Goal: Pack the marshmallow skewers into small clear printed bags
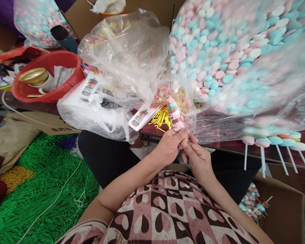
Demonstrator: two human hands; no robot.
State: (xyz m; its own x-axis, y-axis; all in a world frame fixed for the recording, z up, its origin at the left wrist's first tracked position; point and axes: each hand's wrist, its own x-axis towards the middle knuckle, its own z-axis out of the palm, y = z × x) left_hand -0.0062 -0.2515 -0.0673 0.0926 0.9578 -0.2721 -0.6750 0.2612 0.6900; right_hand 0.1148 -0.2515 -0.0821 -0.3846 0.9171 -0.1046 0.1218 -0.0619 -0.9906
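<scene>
My left hand (171, 144) is closed around the gathered end of a small clear candy bag (176, 117), which has print on it and pink and white candies inside. The bag points away from me, over the table edge. Close beside it, my right hand (198, 154) pinches at the same gathered end. A sliver of yellow shows between the fingers, like a twist tie; most of it is hidden. Just past the hands lies a pile of yellow twist ties (161, 118). White printed packaging (142, 117) sits to their left.
A big clear sack of pastel candies (223, 78) fills the right side. Candy lollipops (277, 140) overhang the table edge. Plastic bags (132, 51) and a red basket (76, 73) stand left. Below right is an open carton (282, 213) with wrapped lollipops; green cord (56, 179) covers the lower left.
</scene>
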